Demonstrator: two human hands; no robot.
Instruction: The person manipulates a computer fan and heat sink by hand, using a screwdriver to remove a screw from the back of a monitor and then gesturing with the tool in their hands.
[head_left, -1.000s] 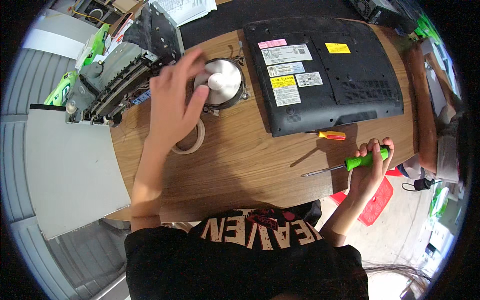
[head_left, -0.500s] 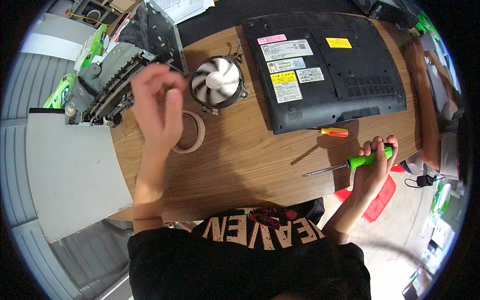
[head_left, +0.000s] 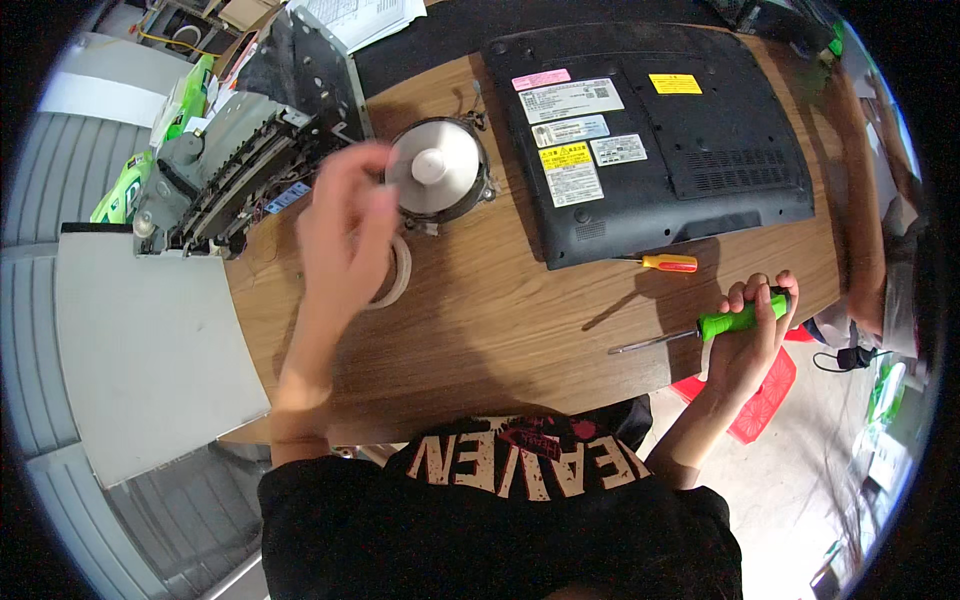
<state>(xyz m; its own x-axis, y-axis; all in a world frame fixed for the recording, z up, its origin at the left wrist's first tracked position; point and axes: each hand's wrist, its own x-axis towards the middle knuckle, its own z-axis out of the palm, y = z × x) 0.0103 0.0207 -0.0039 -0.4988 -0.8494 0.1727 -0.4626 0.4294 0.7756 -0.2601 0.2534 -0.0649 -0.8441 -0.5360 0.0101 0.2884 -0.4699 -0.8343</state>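
Observation:
My right hand [head_left: 745, 345] is closed around the green handle of a screwdriver [head_left: 735, 319], its metal shaft pointing left past the table's near edge. My left hand [head_left: 350, 225], smeared by motion, hovers at the left side of a cooling fan [head_left: 430, 165]. I cannot make out whether its fingers touch the fan or hold anything. The fan's white blades are blurred into a disc inside a black ring. Partly behind my left hand lies a roll of tape [head_left: 399, 275]. A second screwdriver [head_left: 670, 263], yellow and red, rests by the front edge of an upturned black laptop [head_left: 660, 205].
An opened machine with a grey metal frame [head_left: 230, 150] stands at the table's left end. Papers [head_left: 375, 20] lie behind it. A white panel [head_left: 160, 350] sits beside the wooden table [head_left: 480, 340]. Another person's arm [head_left: 865, 200] shows at the right. A red crate [head_left: 765, 395] stands below.
My left hand has moved right and slightly down, closer to the fan. The fan's separate blades have become a smooth blur. My right hand stays put with the screwdriver.

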